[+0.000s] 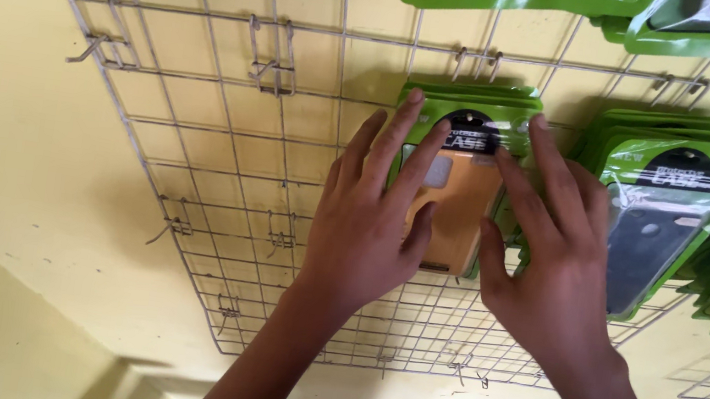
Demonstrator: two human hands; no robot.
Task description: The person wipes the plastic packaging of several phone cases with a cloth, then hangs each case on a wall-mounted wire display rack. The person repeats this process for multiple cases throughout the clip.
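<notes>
Hands press flat, fingers spread: left hand [366, 229] and right hand [551, 255] on the green-carded orange phone case pack [459, 196], gripping nothing. Seating it on the wire grid rack [194, 158] seems the step; next likely calls for careful alignment with its hook.

Two bare forearms rise from the frame's lower edge, the left hand [369, 229] and right hand [550, 264] without sleeves, rings, watch or gloves.

Thin bare metal wire grid [194, 158] with dull grey hooks [273, 72] on a matt, scuffed yellow painted wall [16, 170]; glossy clear plastic over green card on the hanging packet [464, 150], orange case [457, 209] inside looking smooth, matt.
</notes>
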